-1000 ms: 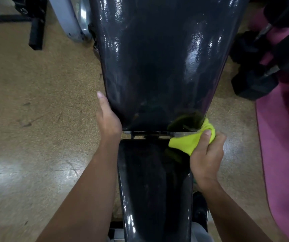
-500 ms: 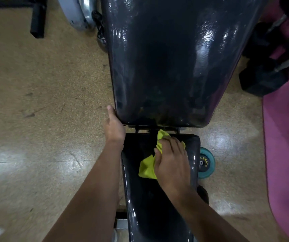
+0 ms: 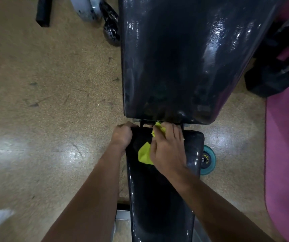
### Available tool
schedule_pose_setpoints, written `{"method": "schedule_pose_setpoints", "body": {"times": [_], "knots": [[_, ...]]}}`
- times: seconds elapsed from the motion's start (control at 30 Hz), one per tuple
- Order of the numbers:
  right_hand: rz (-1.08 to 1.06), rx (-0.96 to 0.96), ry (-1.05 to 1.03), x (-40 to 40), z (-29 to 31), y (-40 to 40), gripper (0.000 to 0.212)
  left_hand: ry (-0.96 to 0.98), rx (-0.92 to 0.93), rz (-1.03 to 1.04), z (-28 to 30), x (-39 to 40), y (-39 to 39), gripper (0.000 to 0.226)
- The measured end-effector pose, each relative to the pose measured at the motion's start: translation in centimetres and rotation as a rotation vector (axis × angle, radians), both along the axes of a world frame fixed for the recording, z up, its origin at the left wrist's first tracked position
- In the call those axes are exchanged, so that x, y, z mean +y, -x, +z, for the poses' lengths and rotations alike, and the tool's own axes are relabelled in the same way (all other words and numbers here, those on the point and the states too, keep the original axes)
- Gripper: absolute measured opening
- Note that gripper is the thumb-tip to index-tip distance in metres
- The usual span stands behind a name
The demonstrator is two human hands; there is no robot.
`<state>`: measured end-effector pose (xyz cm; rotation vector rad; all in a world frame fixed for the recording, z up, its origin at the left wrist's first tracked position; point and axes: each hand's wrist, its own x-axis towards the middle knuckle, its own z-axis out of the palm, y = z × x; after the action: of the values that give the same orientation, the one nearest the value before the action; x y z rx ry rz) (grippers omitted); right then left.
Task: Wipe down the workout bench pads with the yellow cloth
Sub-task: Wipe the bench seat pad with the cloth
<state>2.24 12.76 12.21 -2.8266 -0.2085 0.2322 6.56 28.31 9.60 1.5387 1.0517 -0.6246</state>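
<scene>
Cloth [image 3: 145,154] under right hand [image 3: 166,147], at seat pad's [image 3: 161,198] far end.

One head-worn camera looks steeply down from close above the bench [image 3: 164,189], facing forward along its length, with both forearms reaching in from the bottom edge.

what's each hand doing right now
Left hand: grips the top left corner of the seat pad.
Right hand: presses the cloth flat on the seat pad, fingers fairly straight.
</scene>
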Motion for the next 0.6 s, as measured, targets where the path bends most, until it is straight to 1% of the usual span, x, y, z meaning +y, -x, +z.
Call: {"method": "schedule_pose_setpoints", "body": {"times": [0.07, 0.1, 0.13, 0.17, 0.23, 0.3, 0.37, 0.43, 0.47, 0.53, 0.6], "knots": [[-0.11, 0.032, 0.125, 1.3, 0.3, -0.2, 0.038, 0.054, 0.012, 0.085, 0.1, 0.2, -0.1, 0.021], [-0.154, 0.064, 0.145, 2.4, 0.3, -0.5, 0.037, 0.064, 0.012, 0.129, 0.0, 0.1, -0.2, 0.018], [-0.179, 0.089, 0.125, 3.6, 0.3, -0.9, 0.036, 0.059, 0.029, 0.16, -0.2, -0.1, -0.1, 0.024], [-0.183, 0.102, 0.077, 4.8, 0.3, -1.3, 0.037, 0.026, 0.015, 0.142, -0.4, 0.0, -0.2, 0.031], [-0.121, 0.081, -0.055, 6.2, 0.0, -1.4, 0.05, -0.063, -0.005, -0.053, -1.1, 0.3, -0.3, 0.032], [0.009, 0.088, -0.147, 6.0, 0.1, -0.6, 0.059, -0.01, 0.016, 0.011, -1.0, 0.5, -0.2, 0.03], [0.107, 0.111, -0.193, 4.0, 0.4, 0.3, 0.061, -0.017, -0.001, 0.077, -0.9, 0.4, -0.2, 0.028], [0.119, 0.113, -0.164, 1.8, 0.5, 0.8, 0.062, -0.048, 0.015, 0.021, -1.1, 0.3, -0.2, 0.027], [0.106, 0.102, -0.125, 1.2, 0.4, 0.8, 0.062, -0.053, 0.016, -0.043, -0.9, 0.3, -0.2, 0.031], [0.048, 0.097, -0.053, 1.3, 0.0, 0.5, 0.06, -0.048, -0.008, -0.011, -1.3, 0.2, -0.3, 0.037], [-0.006, 0.092, -0.022, 2.6, -0.4, -0.3, 0.054, -0.047, -0.018, -0.024, -1.0, 0.2, -0.3, 0.037]]}}
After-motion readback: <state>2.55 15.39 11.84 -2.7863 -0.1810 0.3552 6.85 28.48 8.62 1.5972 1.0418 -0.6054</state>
